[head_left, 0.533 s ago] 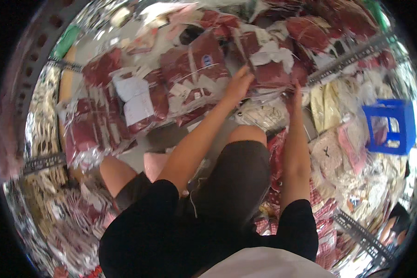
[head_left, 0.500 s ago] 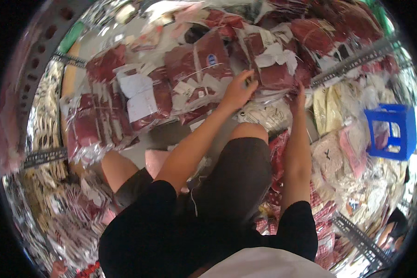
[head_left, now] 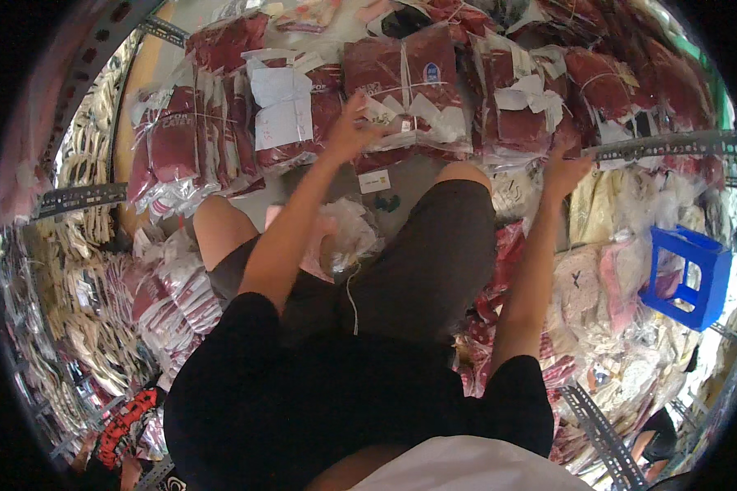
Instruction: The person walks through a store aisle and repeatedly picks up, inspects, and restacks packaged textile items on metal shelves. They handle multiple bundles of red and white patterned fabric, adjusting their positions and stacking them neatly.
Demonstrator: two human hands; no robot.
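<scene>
My left hand point(head_left: 354, 131) is open, its fingers apart, over the front of a plastic-wrapped bundle of maroon garments point(head_left: 401, 61) tied with a pale string. Folded white papers lie on that bundle beside my fingers. My right hand point(head_left: 567, 170) is at the near end of a perforated metal rail point(head_left: 663, 146), just below another wrapped maroon bundle point(head_left: 520, 78) that has crumpled white paper on top. Its fingers look spread, with nothing visible in them; whether they touch the rail is unclear.
More maroon bundles, one with white sheets point(head_left: 282, 106), stand left in the row. A blue plastic stool point(head_left: 686, 274) sits at right among bagged pale garments point(head_left: 581, 286). Stacked clothing point(head_left: 82, 245) fills the left side. Crumpled clear plastic point(head_left: 352, 233) lies between my legs.
My left hand has moved left from the gap between bundles to the middle bundle. My right hand has shifted right, off the right bundle's side to the rail end. The view has tilted.
</scene>
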